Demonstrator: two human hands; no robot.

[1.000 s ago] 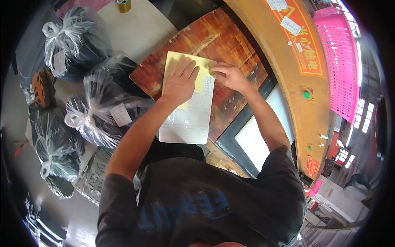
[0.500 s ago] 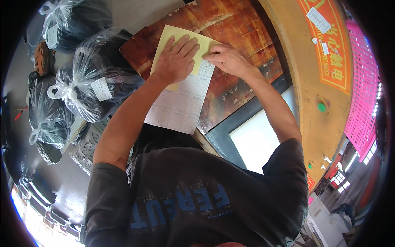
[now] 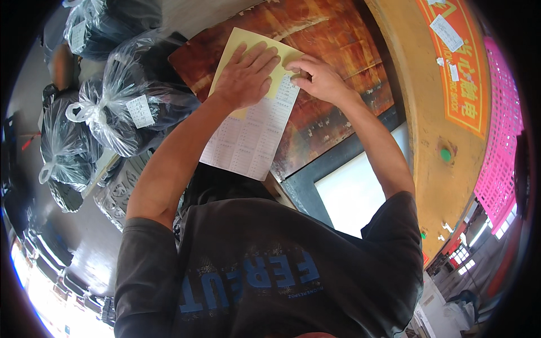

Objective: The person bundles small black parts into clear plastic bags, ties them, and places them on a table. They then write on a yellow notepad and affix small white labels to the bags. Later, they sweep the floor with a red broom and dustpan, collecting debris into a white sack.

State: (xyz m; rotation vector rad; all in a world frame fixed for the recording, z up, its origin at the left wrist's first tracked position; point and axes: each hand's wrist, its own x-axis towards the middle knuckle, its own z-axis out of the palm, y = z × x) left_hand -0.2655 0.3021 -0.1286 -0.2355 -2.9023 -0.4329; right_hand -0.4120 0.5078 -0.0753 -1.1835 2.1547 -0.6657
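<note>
A sheet of printed white labels (image 3: pixel 242 147), its upper part bare yellow backing (image 3: pixel 239 37), lies slanted on a worn reddish-brown board (image 3: pixel 332 42). My left hand (image 3: pixel 246 76) rests flat on the yellow part with its fingers stretched out, holding nothing. At the sheet's upper right edge is my right hand (image 3: pixel 320 79), its fingers bent and the thumb apart from the index fingertip. No label shows clearly between them. A narrow column of labels (image 3: pixel 285 93) remains beside the yellow area, just below the right fingertips.
Tied clear plastic bags (image 3: pixel 115 107) of dark goods, some bearing white labels, crowd the left side. An orange-brown panel (image 3: pixel 428 169) with a red-orange warning sign (image 3: pixel 459 73) curves along the right. Behind it stands a pink mesh basket (image 3: pixel 496 129). A white sheet (image 3: pixel 352 188) lies below the board.
The right thumb and index finger have parted at the sheet's edge, and that hand sits slightly farther right. My left hand stays on the sheet. The whole view has shifted a little.
</note>
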